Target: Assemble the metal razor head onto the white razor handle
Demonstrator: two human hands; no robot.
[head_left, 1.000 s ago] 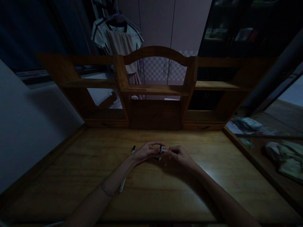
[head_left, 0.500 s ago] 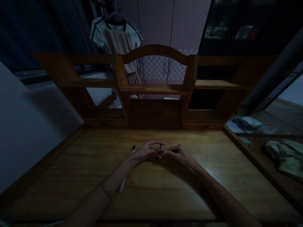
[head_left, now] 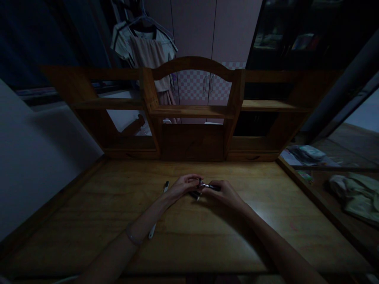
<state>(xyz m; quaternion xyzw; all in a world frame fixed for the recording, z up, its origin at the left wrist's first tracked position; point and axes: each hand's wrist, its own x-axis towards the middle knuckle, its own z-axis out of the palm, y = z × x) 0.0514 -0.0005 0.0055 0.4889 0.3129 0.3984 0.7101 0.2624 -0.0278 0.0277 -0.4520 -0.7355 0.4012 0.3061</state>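
Observation:
Over the middle of the desk (head_left: 189,240), my two hands are close together. My left hand (head_left: 182,187) is closed around a small dark and shiny piece (head_left: 200,183), too small to identify. In my right hand (head_left: 226,192) is a slim tool with a dark handle and shiny metal shaft (head_left: 211,186); its tip meets the piece at my left fingertips. Just below the left fingers shows a dark object with a bright end (head_left: 195,195), partly hidden; whether it is held or lying there I cannot tell. Left of my left forearm lies a toothbrush-like white stick with a black head (head_left: 166,187), partly covered by the arm.
A wooden shelf unit (head_left: 192,112) rises along the desk's back edge. The white wall (head_left: 38,157) borders the left side. A raised wooden rim (head_left: 319,209) runs along the right, with crumpled cloth (head_left: 358,197) beyond it. Clothes (head_left: 148,51) hang behind the shelf.
My right hand has shifted its grip, and the tool's dark handle and metal shaft now show. More of the dark object below the left fingers is visible. The view has shifted slightly.

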